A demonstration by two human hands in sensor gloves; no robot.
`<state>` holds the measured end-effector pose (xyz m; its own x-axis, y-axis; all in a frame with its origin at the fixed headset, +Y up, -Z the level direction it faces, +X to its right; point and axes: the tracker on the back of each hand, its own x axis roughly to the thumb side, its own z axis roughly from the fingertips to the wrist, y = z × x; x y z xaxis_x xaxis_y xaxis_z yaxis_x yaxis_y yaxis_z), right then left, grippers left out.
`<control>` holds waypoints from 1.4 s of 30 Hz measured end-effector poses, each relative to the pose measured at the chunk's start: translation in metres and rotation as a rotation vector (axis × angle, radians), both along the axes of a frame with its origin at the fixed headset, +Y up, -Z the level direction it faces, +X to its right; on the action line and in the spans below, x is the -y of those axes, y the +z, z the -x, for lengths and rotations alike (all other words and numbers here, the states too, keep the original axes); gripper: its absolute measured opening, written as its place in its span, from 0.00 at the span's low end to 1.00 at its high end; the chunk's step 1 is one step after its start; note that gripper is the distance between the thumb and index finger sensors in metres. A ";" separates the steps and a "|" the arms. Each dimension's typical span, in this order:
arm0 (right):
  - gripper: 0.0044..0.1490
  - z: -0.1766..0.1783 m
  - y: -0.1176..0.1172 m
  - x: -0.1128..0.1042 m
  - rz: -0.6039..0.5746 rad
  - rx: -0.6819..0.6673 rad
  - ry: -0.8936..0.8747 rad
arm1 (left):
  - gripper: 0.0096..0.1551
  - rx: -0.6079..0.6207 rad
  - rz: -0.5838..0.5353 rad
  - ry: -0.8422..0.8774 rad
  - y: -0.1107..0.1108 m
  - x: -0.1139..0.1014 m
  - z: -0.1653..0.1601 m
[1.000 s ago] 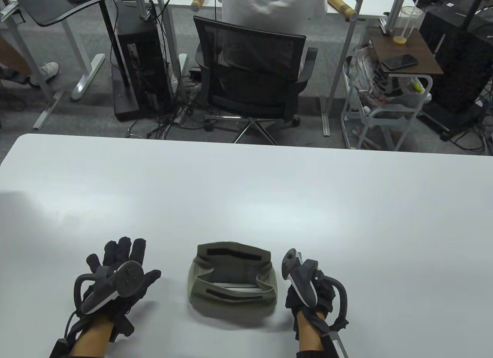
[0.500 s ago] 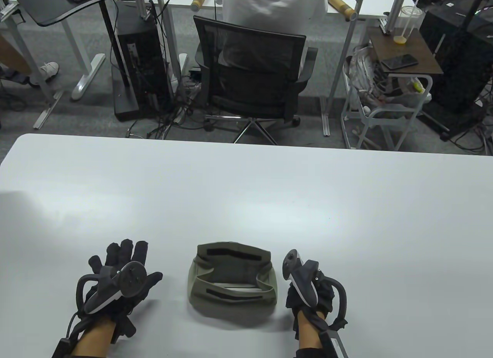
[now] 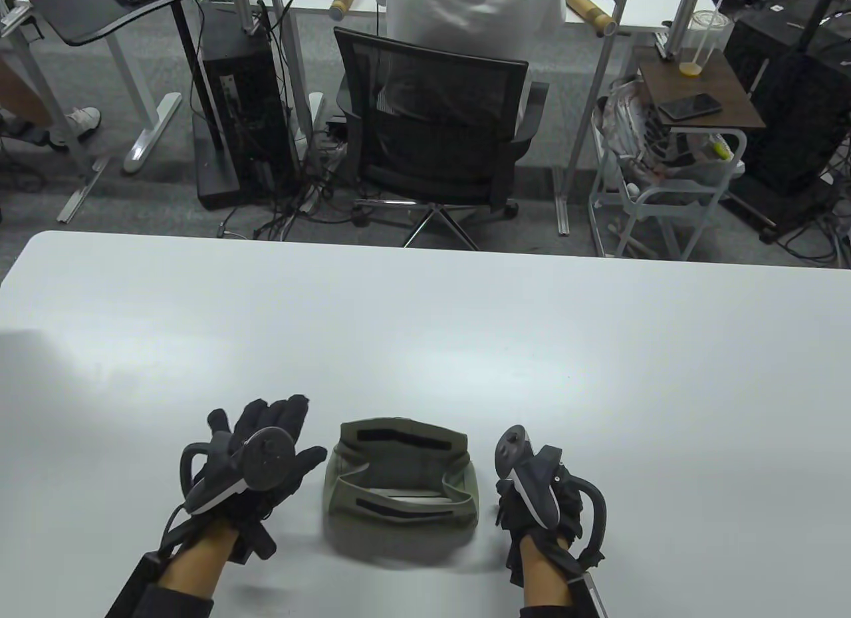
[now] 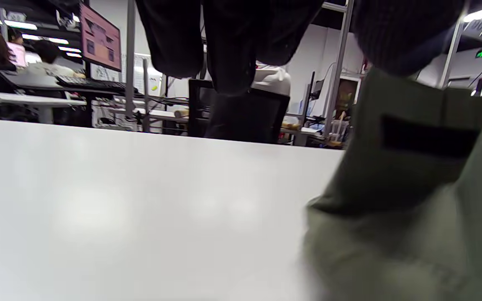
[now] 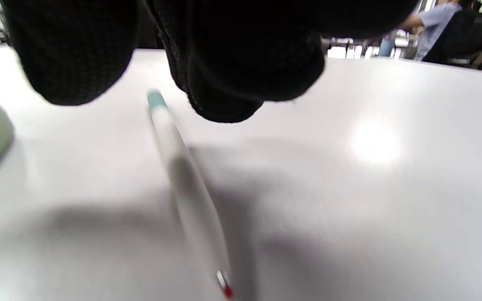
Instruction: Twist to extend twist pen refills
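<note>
Olive pouch (image 3: 401, 485), one, between spread, empty left hand (image 3: 256, 455) and right hand (image 3: 540, 495), grip unclear; one pen (image 5: 186, 196).

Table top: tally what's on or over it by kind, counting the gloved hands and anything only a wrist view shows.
Gloved hands: 2, left hand, right hand
Olive fabric pouches: 1, pouch
Pens: 1, white pen with a teal end, under the right hand, seen only in the right wrist view
Total: 4
</note>
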<state>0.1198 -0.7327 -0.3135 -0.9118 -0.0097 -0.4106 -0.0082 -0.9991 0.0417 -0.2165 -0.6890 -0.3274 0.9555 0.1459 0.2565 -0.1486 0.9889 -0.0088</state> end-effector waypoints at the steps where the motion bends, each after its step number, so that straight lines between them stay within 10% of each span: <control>1: 0.39 0.003 0.002 -0.009 -0.064 -0.012 0.008 | 0.47 0.001 0.007 0.019 -0.006 -0.002 -0.009; 9: 0.28 0.056 0.023 -0.067 -0.439 -0.394 -0.164 | 0.37 0.007 0.080 -0.070 -0.038 0.012 -0.042; 12: 0.27 0.093 0.015 -0.062 -0.320 -0.614 -0.219 | 0.27 0.008 0.060 -0.055 -0.038 0.016 -0.046; 18: 0.35 0.130 0.003 -0.010 -0.101 -0.693 0.101 | 0.25 0.010 -0.010 -0.085 -0.038 0.017 -0.046; 24: 0.45 0.130 0.000 0.011 0.127 -0.653 0.037 | 0.26 0.002 -0.012 -0.109 -0.042 0.021 -0.046; 42: 0.27 0.137 0.002 0.019 0.096 -0.682 0.147 | 0.24 0.009 0.004 -0.119 -0.043 0.021 -0.048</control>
<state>-0.0169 -0.7519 -0.3117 -0.9519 -0.1599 0.2614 0.1858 -0.9795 0.0776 -0.1686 -0.7099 -0.3705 0.9637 0.0326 0.2651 -0.0302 0.9995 -0.0135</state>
